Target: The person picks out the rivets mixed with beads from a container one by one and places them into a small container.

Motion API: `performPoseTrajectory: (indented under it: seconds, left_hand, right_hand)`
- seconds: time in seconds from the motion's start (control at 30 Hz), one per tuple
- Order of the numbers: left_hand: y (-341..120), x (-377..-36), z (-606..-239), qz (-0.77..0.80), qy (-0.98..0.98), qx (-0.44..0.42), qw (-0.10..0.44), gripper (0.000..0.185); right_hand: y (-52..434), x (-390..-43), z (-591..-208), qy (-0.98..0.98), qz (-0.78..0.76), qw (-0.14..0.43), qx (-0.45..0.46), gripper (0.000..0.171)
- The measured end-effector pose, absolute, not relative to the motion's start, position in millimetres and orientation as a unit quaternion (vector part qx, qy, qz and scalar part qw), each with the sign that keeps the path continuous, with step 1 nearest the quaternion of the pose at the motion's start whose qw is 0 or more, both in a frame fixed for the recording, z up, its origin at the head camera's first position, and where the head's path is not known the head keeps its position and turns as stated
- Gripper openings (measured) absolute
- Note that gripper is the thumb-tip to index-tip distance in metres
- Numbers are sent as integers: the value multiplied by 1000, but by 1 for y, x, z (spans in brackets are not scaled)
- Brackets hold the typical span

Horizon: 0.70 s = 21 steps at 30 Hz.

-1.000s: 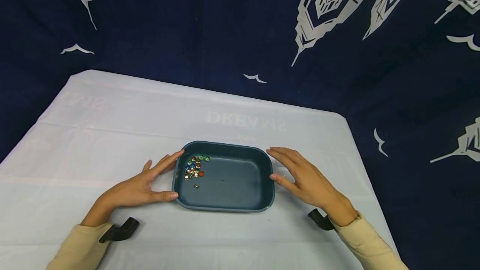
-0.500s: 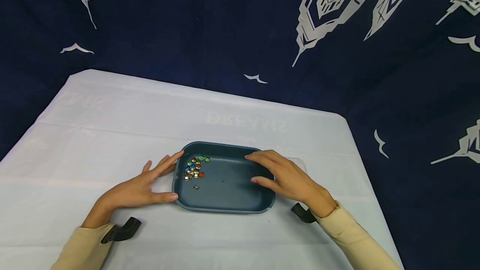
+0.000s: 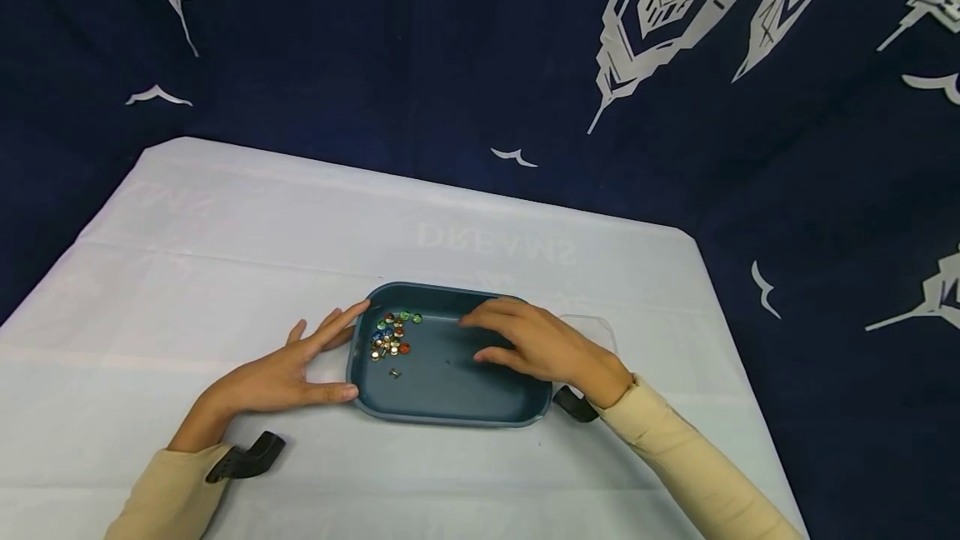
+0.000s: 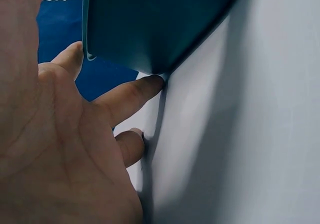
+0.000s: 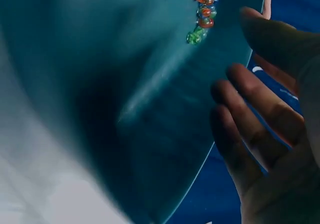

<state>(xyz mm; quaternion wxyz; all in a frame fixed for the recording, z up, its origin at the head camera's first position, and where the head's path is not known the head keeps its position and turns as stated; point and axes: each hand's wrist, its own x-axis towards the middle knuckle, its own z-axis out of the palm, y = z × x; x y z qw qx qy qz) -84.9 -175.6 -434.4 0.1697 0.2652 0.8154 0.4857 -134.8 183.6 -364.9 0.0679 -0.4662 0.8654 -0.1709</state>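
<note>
tray [image 3: 480, 407] mid-table, wide bare cloth all round | left hand [image 3: 288, 373] flat, fingers straight against tray's left edge | right hand [image 3: 536, 344] relaxed, holding nothing, over tray | beads [image 3: 392, 334] far-left corner

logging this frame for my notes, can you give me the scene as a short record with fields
surface: table under a white cloth
container: dark teal tray
contents: small coloured beads clustered at the tray's left end, one loose piece nearer the front
left hand: open, fingers against the tray's left wall
right hand: open, over the tray's inside, holding nothing
beside tray: clear lid-like piece on the right
</note>
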Motion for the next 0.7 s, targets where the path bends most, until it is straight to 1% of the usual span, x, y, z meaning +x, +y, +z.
performPoseTrajectory:
  seconds: [0.17, 0.47, 0.7]
  left_hand:
    - [-176, -84, -436, 491, 813, 266, 168, 99]
    - [-177, -84, -437, 492, 813, 262, 167, 100]
    - [-176, -86, -439, 493, 813, 260, 170, 101]
  right_hand:
    - [171, -139, -361, 852, -156, 126, -483, 43]
    - [150, -147, -346, 830, -136, 169, -514, 39]
    - [130, -155, -349, 808, -183, 219, -516, 36]
